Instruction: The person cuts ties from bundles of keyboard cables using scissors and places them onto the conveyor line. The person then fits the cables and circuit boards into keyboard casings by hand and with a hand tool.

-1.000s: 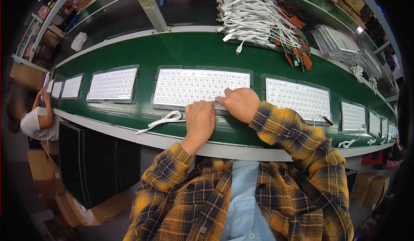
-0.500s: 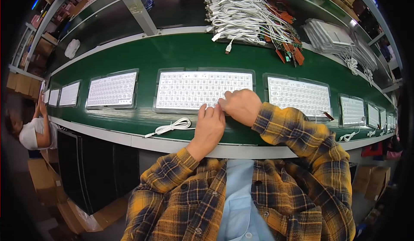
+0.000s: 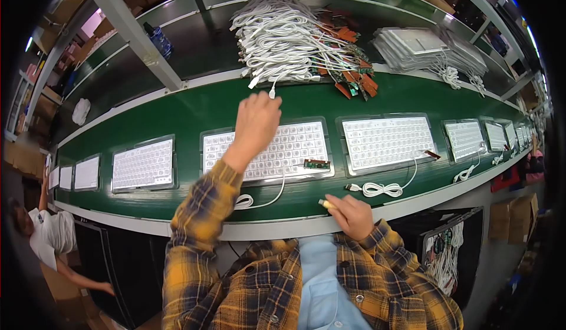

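Note:
A white keyboard panel [image 3: 295, 147] in a clear tray lies before me. A small green circuit board [image 3: 316, 164] rests on its lower right corner, and a white cable [image 3: 274, 197] curves from there to a coil at the front. My left hand [image 3: 257, 123] reaches over the panel, fingers curled at a white USB plug [image 3: 272, 93] hanging from the cable pile [image 3: 283, 41]; the fingertips are hidden, so a grip cannot be confirmed. Near the front edge, my right hand [image 3: 352, 217] is closed around a small yellow piece [image 3: 326, 204] with a pale tip.
More trayed panels line the green bench [image 3: 141, 203], including one at right [image 3: 386, 141] with a coiled cable [image 3: 382, 189]. Stacked trays [image 3: 413, 44] sit behind. A metal post [image 3: 144, 41] rises at back left. A co-worker [image 3: 53, 235] is at far left.
Both hands have left the panel's lower edge: the left went up to the cable pile, the right down to the front edge. The green board is now uncovered. The view has shifted.

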The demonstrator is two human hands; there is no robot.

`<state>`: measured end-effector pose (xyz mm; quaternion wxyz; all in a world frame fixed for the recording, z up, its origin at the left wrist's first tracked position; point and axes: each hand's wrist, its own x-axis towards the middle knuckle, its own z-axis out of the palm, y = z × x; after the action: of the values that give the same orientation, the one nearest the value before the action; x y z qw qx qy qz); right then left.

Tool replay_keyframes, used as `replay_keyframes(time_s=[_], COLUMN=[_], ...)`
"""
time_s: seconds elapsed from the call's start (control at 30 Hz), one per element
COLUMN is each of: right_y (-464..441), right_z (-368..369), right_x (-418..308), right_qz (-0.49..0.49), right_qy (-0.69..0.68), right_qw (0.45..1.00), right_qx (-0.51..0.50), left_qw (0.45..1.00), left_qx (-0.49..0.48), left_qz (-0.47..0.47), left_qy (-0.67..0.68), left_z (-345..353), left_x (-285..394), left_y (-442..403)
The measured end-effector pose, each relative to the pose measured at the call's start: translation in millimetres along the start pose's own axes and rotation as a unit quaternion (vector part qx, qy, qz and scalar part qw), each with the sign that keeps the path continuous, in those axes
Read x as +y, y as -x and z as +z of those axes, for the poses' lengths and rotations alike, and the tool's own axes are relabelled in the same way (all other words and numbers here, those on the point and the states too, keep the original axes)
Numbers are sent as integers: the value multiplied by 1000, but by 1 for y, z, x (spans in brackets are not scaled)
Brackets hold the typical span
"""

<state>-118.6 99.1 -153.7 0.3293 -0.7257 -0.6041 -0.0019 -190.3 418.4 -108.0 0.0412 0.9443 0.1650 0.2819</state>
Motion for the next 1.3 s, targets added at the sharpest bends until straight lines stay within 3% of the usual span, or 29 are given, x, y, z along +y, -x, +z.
replay_keyframes(time_s=[0.17, 0.23, 0.37, 0.5, 0.67, 0.73, 0.77, 0.83, 0.9, 0.93, 1.0, 1.17, 1.23, 1.3], right_y=[9, 9, 10, 9, 3, 1, 0, -2, -3, -5, -6, -12, -10, -7], right_z=[5, 6, 4, 2, -4, -7, -8, -7, -8, -12, -16, -33, -32, -34], right_x=[2, 3, 2, -3, -12, -17, -19, -22, -25, -29, -29, -29, -28, -23], right_qz=[-22, -17, -17, -13, -1, 10, 19, 32, 35, 37, 37, 53, 46, 45], right_qy=[47, 47, 20, 1, 8, 14, 11, 0, -2, -8, -21, -22, -28, -17], right_qw=[997, 997, 997, 997, 997, 996, 996, 995, 995, 995, 995, 996, 997, 997], right_qx=[49, 58, 67, 76, 82, 86, 88, 93, 95, 91, 88, 65, 62, 65], left_qw=[982, 976, 974, 985, 951, 969, 969, 961, 963, 966, 978, 982, 961, 964], left_qx=[64, 27, 59, 109, 179, 205, 206, 214, 119, 17, -158, -175, -233, -213], left_qz=[3, -28, -18, -77, -130, -85, -80, 95, 110, 51, -41, -60, -136, -153], left_qy=[-180, -212, -218, 109, 216, 105, 114, -149, -217, -254, -126, 36, 65, 53], left_z=[57, 73, 73, 41, -22, -39, -39, -31, -7, -6, -6, 15, 0, -9], left_x=[-59, -75, -74, -63, -23, -25, -31, -53, -81, -83, -89, -125, -110, -104], left_y=[-100, -115, -127, -128, -151, -156, -158, -160, -149, -141, -124, -112, -123, -131])
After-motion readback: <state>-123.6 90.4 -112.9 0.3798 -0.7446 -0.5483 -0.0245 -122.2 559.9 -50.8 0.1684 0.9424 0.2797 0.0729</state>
